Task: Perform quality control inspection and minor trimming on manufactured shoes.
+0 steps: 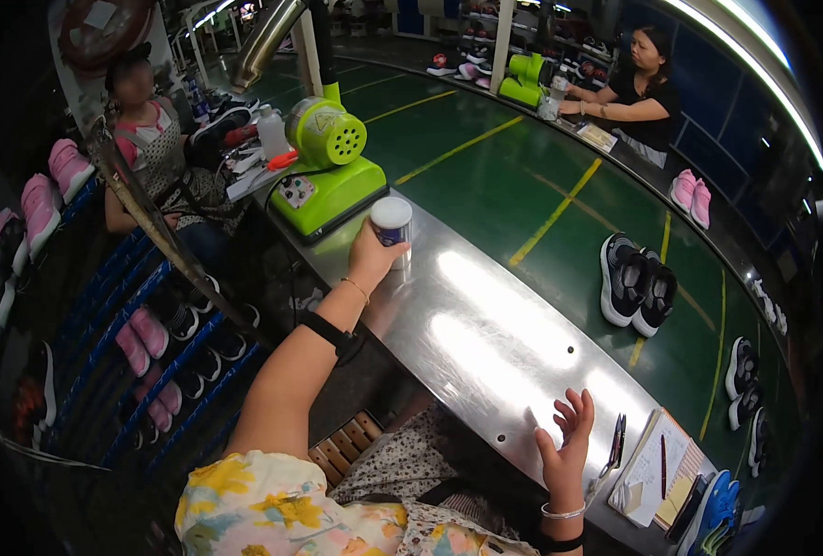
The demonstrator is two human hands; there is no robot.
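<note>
My left hand (374, 253) is wrapped round a small jar (392, 221) with a white lid and a dark label. The jar stands upright at the far left end of the metal table (467, 324), beside a lime-green blower machine (328, 167). Over the right part of the table, my right hand (569, 435) is raised with fingers apart and holds nothing. Closest to it are a pair of dark tweezers or scissors (618, 443) and an open notebook (657, 473) with a pen (663, 463) on it.
A green conveyor belt (485, 185) with yellow lines runs past the table, carrying black shoes (638, 283) and pink shoes (690, 197). Blue shoes (712, 505) sit by the notebook. Shoe racks (124, 324) stand at left. One person (166, 148) sits left; another (647, 97) works across the belt.
</note>
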